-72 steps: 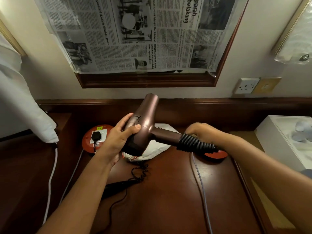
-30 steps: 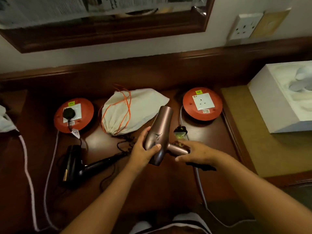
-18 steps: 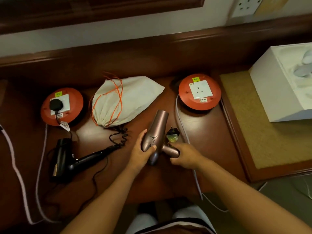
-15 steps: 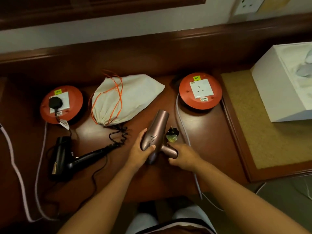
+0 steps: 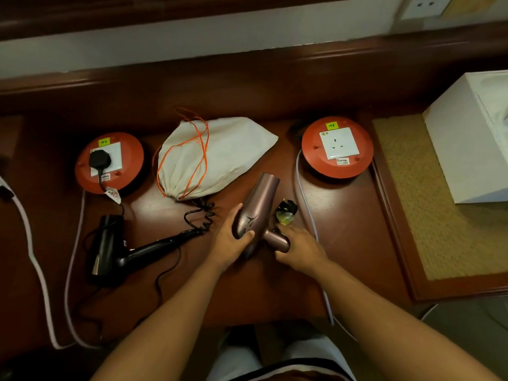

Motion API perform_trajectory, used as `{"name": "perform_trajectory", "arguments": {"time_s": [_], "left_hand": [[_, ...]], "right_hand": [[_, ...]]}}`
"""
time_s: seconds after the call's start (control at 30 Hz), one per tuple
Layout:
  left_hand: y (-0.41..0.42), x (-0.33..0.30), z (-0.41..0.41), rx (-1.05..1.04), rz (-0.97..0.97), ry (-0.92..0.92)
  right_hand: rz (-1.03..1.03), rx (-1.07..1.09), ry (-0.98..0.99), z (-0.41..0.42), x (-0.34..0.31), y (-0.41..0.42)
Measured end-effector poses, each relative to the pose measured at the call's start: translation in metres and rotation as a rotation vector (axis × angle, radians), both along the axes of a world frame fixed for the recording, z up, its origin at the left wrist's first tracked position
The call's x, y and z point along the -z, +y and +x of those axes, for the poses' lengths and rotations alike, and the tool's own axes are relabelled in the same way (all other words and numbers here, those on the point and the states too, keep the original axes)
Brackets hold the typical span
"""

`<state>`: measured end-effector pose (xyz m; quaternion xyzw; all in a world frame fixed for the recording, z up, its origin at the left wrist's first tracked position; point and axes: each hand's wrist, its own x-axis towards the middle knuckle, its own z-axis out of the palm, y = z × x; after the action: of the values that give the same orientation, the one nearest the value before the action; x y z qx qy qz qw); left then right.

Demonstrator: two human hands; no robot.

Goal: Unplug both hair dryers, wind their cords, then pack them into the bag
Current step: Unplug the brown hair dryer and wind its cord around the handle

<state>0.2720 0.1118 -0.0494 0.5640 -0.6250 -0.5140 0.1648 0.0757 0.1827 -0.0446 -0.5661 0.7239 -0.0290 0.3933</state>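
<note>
A bronze hair dryer (image 5: 259, 204) lies on the dark wooden desk (image 5: 346, 232), nozzle pointing away. My left hand (image 5: 231, 239) grips its body. My right hand (image 5: 299, 247) is closed on its handle, where its cord is hidden; its black plug (image 5: 287, 211) sits just beyond my fingers. A black hair dryer (image 5: 110, 251) lies at the left. Its cord runs to a black plug (image 5: 99, 159) seated in the left red socket reel (image 5: 108, 163). The cream drawstring bag (image 5: 214, 158) with orange cords lies behind, mouth drawn shut.
A second red socket reel (image 5: 337, 148) stands at the back right with nothing plugged in, its pale cable (image 5: 308, 213) trailing off the front edge. A white box (image 5: 467, 138) sits on a tan mat (image 5: 445, 213) at the right. A wall socket (image 5: 423, 5) is above.
The bronze dryer came down from in front of the mirror to the desk surface, both hands still on it. The view tilted down to the desk.
</note>
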Motion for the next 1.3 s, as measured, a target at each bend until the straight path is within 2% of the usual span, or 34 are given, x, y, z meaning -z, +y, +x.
{"name": "perform_trajectory", "arguments": {"time_s": [0.1, 0.57, 1.07, 1.3], "left_hand": [[-0.002, 0.002, 0.0, -0.001, -0.047, -0.095], [-0.007, -0.007, -0.003, 0.054, -0.099, -0.182], [0.0, -0.029, 0.0, 0.052, -0.144, -0.264], [-0.001, -0.063, 0.01, -0.047, -0.202, -0.198]], "right_hand": [[0.008, 0.006, 0.015, 0.002, 0.002, -0.002], [-0.067, 0.003, 0.13, 0.015, 0.008, -0.001], [-0.224, 0.139, -0.044, 0.012, -0.034, 0.001], [-0.253, 0.116, -0.071, 0.016, -0.059, -0.019]]}}
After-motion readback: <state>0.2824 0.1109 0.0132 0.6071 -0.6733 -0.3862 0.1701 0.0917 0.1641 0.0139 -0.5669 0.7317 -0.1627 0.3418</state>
